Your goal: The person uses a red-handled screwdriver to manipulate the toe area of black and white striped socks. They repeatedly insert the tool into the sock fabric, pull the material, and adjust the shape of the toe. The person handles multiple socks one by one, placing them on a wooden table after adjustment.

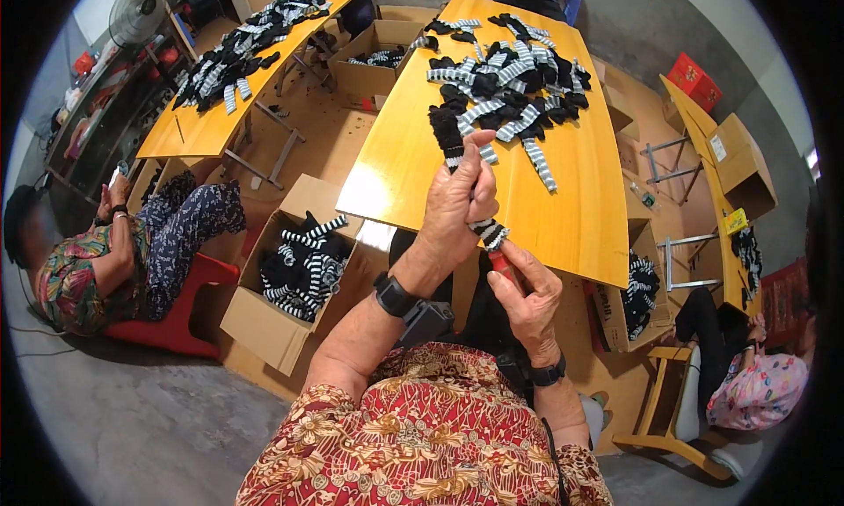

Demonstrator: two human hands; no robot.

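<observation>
**Striped sock held up over the yellow table**

A long yellow table is filling the middle of the view, and a heap of black and black-and-white striped socks is lying across its far half. To the left, a second yellow table is carrying a similar heap, with a person in patterned clothes sitting beside it on a red seat. Below the near table edge, an open cardboard box is holding more striped socks (another box is standing at the right, under the table's corner).

The person wearing the camera is holding one striped sock just in front of the table's near edge. The left hand is closing around the sock's upper part, fingers and thumb pinching the fabric. The right hand is gripping a small red tool whose tip is touching the sock's lower end; what kind of tool it is cannot be told.

Judging from this grip, the tool could snag or cut the knit if the left hand lets the fabric go slack, and the sock could slip down towards the lap.
</observation>
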